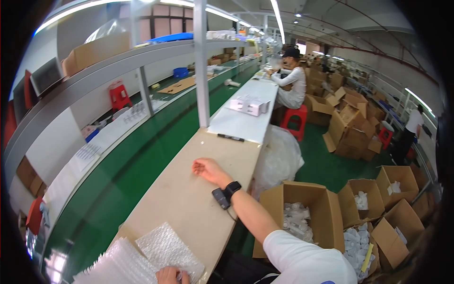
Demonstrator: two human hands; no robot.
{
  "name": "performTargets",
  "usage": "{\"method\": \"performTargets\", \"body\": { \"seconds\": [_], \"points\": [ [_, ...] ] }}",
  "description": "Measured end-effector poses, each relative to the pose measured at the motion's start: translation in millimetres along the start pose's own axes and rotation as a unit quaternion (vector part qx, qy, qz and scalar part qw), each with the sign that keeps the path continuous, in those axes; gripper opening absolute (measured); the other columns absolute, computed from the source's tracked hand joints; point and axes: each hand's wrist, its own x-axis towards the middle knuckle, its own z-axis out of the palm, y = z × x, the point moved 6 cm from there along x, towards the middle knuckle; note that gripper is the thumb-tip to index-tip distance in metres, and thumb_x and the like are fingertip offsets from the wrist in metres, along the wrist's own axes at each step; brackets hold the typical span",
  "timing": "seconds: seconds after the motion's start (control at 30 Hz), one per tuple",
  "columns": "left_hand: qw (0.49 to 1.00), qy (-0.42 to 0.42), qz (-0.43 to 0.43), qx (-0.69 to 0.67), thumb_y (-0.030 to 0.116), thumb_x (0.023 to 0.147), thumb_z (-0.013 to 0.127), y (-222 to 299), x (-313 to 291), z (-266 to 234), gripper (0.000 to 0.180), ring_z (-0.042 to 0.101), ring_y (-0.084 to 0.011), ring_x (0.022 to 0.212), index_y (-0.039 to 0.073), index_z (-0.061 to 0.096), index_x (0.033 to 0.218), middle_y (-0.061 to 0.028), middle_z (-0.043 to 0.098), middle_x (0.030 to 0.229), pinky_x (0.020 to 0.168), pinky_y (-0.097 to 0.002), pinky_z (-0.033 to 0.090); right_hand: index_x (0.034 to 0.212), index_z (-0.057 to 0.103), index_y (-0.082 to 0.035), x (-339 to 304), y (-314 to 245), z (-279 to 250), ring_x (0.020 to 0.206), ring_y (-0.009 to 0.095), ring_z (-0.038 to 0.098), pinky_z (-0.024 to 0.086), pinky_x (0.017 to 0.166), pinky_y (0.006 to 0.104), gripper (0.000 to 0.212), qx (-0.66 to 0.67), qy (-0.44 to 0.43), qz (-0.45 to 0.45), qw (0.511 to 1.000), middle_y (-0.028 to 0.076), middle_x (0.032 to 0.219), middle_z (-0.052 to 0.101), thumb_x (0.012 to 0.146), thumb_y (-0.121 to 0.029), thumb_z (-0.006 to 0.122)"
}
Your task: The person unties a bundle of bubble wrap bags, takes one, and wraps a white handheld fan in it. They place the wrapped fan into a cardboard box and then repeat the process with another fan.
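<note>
At the bottom edge, my left hand (pixel 172 275) is partly cut off, its fingers bent over the near edge of a bubble wrap sheet (pixel 168 248). That sheet lies slanted on the beige tabletop (pixel 177 199), beside a thick stack of bubble wrap (pixel 118 265). Farther along the bench my right hand (pixel 208 170) rests over the bare board, fingers curled in and nothing visible in them. A dark band with a small black device (pixel 221 198) is strapped at my right wrist.
A black marker (pixel 230 137) lies at the seam with the white tabletop, where white boxes (pixel 248 105) stand. A metal post (pixel 201 66) rises by the green conveyor belt (pixel 113 189). Open cartons (pixel 326 203) fill the right side. A co-worker (pixel 294 78) sits farther up the line.
</note>
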Motion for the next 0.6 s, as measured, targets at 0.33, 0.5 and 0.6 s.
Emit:
{"method": "performTargets", "body": {
  "seconds": [0.33, 0.5, 0.6],
  "points": [
    [1.0, 0.01, -0.017, -0.019, 0.016, 0.081, 0.06, -6.4, -3.8, 4.6, 0.021, 0.048, -0.041, 0.062, 0.003, 0.05, 0.068, -0.02, 0.049, 0.063, 0.059, -0.0497, 0.037, 0.09, 0.059, 0.0, -1.1, 0.9, 0.8, 0.077, 0.02, 0.062, 0.051, 0.071, 0.0319, 0.016, -0.01, -0.003, 0.013, 1.0, 0.011, 0.084, 0.061, 0.094, -0.013, 0.052],
    [1.0, 0.024, 0.013, 0.008, 0.016, 0.081, 0.059, -5.7, -5.4, 2.3, 0.022, 0.047, -0.0408, 0.062, 0.003, 0.049, 0.068, -0.0199, 0.048, 0.063, 0.057, -0.0495, 0.036, 0.09, 0.059, 0.001, -2.7, 2.8, 6.8, 0.077, 0.02, 0.061, 0.052, 0.071, 0.0309, 0.016, -0.021, 0.004, 0.024, 0.999, 0.011, 0.084, 0.061, 0.094, -0.013, 0.052],
    [1.0, 0.017, 0.011, 0.002, 0.015, 0.082, 0.059, -2.0, -2.0, -0.1, 0.022, 0.046, -0.0409, 0.06, 0.003, 0.048, 0.067, -0.0196, 0.047, 0.062, 0.056, -0.0495, 0.035, 0.09, 0.059, 0.001, -4.9, 0.1, 9.5, 0.077, 0.02, 0.061, 0.052, 0.071, 0.0309, 0.016, -0.034, 0.0, 0.012, 0.999, 0.011, 0.085, 0.061, 0.094, -0.013, 0.052]
  ]
}}
